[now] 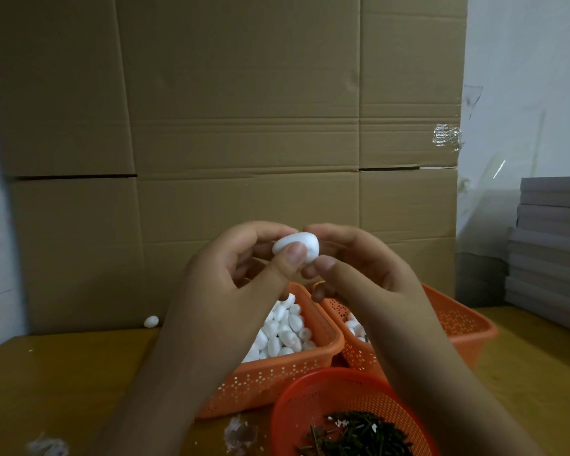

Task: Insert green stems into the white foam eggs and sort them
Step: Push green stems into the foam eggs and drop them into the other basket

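Head | foam egg (295,246) between hands | left hand (241,268) pinches it | right hand (359,268) fingertips grip it

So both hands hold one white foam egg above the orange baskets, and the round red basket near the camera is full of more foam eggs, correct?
Not quite. The head view shows the left hand and right hand holding one white foam egg above the orange baskets, but the round red basket holds dark green stems, not foam eggs.
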Demonstrator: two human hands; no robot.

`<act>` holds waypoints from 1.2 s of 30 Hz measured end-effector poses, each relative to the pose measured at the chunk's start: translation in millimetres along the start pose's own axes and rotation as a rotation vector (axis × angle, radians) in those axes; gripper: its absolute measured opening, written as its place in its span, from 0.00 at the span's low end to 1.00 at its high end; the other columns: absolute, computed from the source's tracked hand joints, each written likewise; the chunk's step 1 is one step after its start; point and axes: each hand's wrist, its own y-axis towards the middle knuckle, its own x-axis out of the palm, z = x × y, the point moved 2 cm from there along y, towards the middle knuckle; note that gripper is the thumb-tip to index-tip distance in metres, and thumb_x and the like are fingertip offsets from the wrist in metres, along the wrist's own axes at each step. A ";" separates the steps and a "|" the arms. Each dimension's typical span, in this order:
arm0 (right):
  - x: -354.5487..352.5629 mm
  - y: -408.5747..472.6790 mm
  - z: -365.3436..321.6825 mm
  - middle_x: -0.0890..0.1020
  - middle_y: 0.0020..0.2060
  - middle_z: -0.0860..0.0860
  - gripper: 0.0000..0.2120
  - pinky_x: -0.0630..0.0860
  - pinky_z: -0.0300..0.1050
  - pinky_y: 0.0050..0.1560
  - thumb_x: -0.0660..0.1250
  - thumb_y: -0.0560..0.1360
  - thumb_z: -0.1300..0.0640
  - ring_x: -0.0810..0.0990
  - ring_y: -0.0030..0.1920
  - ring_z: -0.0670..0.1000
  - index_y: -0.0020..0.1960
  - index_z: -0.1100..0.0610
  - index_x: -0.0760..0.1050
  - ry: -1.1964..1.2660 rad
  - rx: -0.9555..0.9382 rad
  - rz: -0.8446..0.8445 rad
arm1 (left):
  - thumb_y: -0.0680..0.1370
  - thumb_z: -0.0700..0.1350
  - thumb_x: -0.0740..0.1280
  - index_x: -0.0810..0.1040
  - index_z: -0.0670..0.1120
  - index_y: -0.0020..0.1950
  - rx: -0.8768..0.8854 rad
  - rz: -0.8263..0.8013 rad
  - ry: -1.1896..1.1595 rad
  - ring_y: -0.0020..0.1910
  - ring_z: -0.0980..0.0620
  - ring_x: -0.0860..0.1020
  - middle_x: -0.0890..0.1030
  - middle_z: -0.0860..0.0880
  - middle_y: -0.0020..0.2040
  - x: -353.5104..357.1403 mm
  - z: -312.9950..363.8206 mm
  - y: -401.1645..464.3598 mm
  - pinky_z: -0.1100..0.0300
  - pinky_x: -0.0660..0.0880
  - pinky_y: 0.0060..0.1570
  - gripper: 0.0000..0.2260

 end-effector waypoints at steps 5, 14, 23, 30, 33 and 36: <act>-1.6 -0.9 1.0 0.84 0.38 0.47 0.10 0.78 0.36 0.42 0.69 0.70 0.51 0.82 0.41 0.43 0.49 0.53 0.83 0.003 0.003 0.042 | 0.72 0.56 0.68 0.79 0.63 0.53 -0.010 -0.067 0.017 0.43 0.58 0.83 0.84 0.59 0.49 -0.3 -0.8 -0.4 0.60 0.77 0.42 0.10; 0.9 -2.0 -4.7 0.83 0.44 0.51 0.13 0.79 0.40 0.48 0.68 0.71 0.56 0.82 0.45 0.47 0.54 0.49 0.81 -0.083 -0.092 0.014 | 0.74 0.58 0.67 0.84 0.55 0.47 -0.086 -0.110 -0.145 0.34 0.59 0.80 0.84 0.51 0.40 2.8 -1.2 -0.9 0.69 0.75 0.36 0.10; 4.0 -4.2 -7.3 0.79 0.49 0.47 0.10 0.72 0.29 0.49 0.72 0.69 0.47 0.77 0.54 0.43 0.50 0.43 0.80 -0.398 -0.289 0.110 | 0.73 0.67 0.65 0.85 0.54 0.51 -0.312 -0.202 -0.254 0.38 0.50 0.83 0.85 0.48 0.44 5.6 -18.2 0.6 0.61 0.76 0.37 0.21; 7.4 -3.9 -1.1 0.79 0.50 0.43 0.12 0.74 0.49 0.53 0.71 0.73 0.54 0.78 0.53 0.44 0.56 0.52 0.80 -0.703 -0.485 0.147 | 0.75 0.57 0.66 0.85 0.54 0.51 -0.296 -0.147 -0.292 0.52 0.46 0.83 0.86 0.47 0.50 7.8 -24.7 -0.7 0.50 0.80 0.53 0.12; 7.9 -3.7 1.3 0.78 0.50 0.45 0.11 0.73 0.46 0.51 0.71 0.73 0.56 0.76 0.51 0.45 0.56 0.53 0.80 -0.788 -0.547 0.160 | 0.75 0.59 0.66 0.85 0.49 0.51 -0.300 -0.184 -0.395 0.55 0.45 0.83 0.85 0.45 0.52 10.0 -21.4 -1.2 0.50 0.79 0.54 0.16; 6.8 -3.2 1.8 0.77 0.50 0.47 0.12 0.72 0.42 0.51 0.71 0.73 0.57 0.76 0.52 0.48 0.56 0.54 0.81 -0.793 -0.547 0.178 | 0.74 0.56 0.69 0.84 0.50 0.51 -0.282 -0.236 -0.387 0.55 0.45 0.82 0.85 0.46 0.54 14.5 -19.5 -0.3 0.56 0.80 0.49 0.13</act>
